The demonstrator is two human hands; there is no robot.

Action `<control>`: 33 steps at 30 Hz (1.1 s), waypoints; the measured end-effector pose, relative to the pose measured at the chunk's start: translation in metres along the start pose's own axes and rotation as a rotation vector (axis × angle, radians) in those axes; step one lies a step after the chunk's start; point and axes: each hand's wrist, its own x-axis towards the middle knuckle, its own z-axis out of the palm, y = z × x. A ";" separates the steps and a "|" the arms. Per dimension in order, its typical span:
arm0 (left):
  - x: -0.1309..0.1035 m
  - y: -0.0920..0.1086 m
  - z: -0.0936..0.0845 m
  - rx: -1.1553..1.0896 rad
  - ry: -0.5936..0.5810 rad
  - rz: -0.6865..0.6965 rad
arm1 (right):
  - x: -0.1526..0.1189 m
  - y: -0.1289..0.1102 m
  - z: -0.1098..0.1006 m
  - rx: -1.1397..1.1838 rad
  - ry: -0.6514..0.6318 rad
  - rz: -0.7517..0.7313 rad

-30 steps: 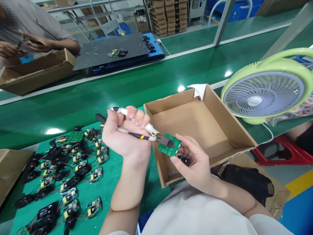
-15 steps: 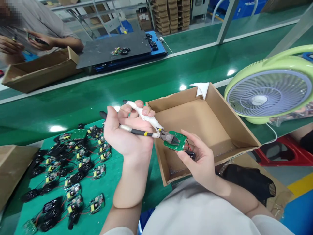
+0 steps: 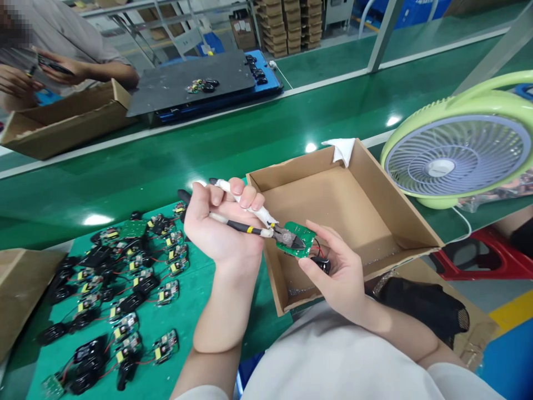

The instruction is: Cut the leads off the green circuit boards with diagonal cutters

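In a brightly lit workshop, a long glossy green counter, with a co-worker in a grey top on the far side. Near the left arm, crowded together: small circuit boards with yellow components, joined by red wires to glossy black plastic shells. Over the left side of an open brown cardboard box: a green rectangular circuit board, pinched at one end by the fingers of the right hand, with a rounded black plastic piece close below on thin wires. In the left hand, fingers curled around black-handled metal cutters with white wrapping and yellow bands; jaws flat across the board's face, anything between them impossible to make out.

Likeliest trouble, by judgement: a skid of the tips, from a board held at one end only, leaving scratched traces. Also possible: a nicked solder joint from biting too deep; strained wires from twisting the board against the black piece; a jabbed right thumb, being so near the tips.
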 end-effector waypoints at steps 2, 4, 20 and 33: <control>-0.001 0.000 0.000 -0.011 0.007 0.021 | 0.001 0.000 0.000 -0.019 -0.001 -0.007; -0.002 0.000 0.001 -0.009 0.018 0.036 | 0.001 -0.001 0.001 -0.038 0.002 -0.018; -0.006 0.020 0.013 -0.132 0.180 -0.022 | 0.003 -0.001 -0.001 0.055 0.003 0.096; -0.008 0.010 0.012 0.021 0.110 -0.083 | 0.002 0.000 -0.002 0.002 0.030 0.069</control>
